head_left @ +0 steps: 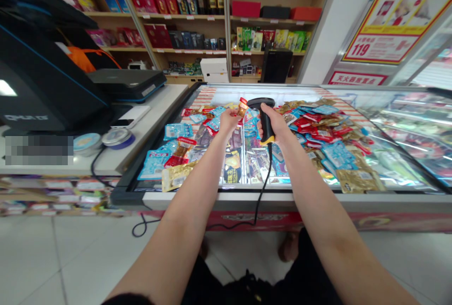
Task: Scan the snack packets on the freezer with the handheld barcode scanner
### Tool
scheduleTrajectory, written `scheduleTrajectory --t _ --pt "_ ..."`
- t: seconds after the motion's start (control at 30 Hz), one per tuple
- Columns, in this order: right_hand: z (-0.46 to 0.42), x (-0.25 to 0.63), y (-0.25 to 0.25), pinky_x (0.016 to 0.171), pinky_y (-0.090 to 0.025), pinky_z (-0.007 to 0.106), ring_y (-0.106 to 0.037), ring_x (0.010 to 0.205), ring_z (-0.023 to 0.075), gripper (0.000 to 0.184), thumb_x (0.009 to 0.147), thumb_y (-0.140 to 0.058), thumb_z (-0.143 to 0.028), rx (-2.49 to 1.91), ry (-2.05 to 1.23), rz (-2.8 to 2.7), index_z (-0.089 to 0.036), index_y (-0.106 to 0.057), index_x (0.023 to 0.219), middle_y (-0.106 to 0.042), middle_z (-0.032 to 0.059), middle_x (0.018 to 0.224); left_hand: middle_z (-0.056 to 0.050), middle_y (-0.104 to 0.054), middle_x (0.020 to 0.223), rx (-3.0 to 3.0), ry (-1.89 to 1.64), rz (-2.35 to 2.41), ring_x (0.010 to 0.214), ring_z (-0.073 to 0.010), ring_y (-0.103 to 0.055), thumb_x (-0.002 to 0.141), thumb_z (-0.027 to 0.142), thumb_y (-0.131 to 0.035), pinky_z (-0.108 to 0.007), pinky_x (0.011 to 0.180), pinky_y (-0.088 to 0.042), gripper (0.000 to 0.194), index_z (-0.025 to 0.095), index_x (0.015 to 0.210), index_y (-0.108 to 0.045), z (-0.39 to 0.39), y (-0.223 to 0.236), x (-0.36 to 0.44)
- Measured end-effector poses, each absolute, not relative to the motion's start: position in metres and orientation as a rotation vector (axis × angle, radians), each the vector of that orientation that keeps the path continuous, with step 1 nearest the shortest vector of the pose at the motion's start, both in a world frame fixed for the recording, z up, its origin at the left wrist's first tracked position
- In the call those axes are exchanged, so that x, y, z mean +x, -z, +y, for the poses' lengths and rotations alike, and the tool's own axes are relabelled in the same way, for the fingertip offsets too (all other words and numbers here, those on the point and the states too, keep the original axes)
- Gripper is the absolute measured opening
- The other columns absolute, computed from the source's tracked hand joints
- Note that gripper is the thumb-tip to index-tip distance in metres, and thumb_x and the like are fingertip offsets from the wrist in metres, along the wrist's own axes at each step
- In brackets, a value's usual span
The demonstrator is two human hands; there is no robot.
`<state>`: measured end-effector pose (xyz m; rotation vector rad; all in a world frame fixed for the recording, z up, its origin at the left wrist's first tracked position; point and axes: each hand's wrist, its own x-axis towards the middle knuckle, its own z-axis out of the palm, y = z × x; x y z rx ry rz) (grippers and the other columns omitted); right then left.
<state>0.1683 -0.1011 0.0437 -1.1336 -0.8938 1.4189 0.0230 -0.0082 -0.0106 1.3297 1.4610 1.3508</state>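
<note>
My right hand (272, 124) grips a black handheld barcode scanner (265, 117) with a yellow band near its base. Its black coiled cable (263, 187) hangs down past the freezer's front edge. My left hand (229, 121) pinches a small red-and-gold snack packet (242, 107) and holds it up close to the scanner's head. Below both hands, many blue, red and gold snack packets (328, 140) lie heaped on the glass-topped chest freezer (399, 126).
To the left stands a white counter (155, 112) with a black cash register (42, 79), a white power bank (136, 116) and a phone. Wooden shelves (183, 15) with bottles and boxed goods stand behind. A red-and-yellow poster (399, 18) hangs at the upper right.
</note>
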Motion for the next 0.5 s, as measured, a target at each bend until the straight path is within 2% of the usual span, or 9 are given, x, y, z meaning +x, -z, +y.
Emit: scheduleTrajectory --t 0.33,0.5 --pt "-0.1002 0.1689 -0.0430 0.033 -0.042 0.024 -0.050 0.033 0.0133 0.042 0.094 -0.059 -0.059 -1.131 -1.440 -0.869 -0.021 -0.055 0.077 -0.056 -0.0008 0.047 0.002 -0.064 0.070 1.363 -1.324 1.487 0.071 -0.0156 -0.065 0.064 0.010 -0.066 -0.025 0.068 -0.050 0.018 0.017 0.081 -0.066 -0.0076 0.0110 0.0229" --pt "-0.0964 0.1721 -0.0442 0.033 -0.044 0.025 -0.051 0.034 0.0144 0.041 0.094 -0.059 -0.059 -1.162 -1.501 -0.851 -0.021 -0.055 0.079 -0.056 0.0001 0.047 -0.001 -0.069 0.078 1.397 -1.358 1.492 0.079 -0.0176 -0.068 0.063 0.011 -0.067 -0.027 0.072 -0.052 0.020 0.017 0.083 -0.067 -0.0028 0.0165 0.0222"
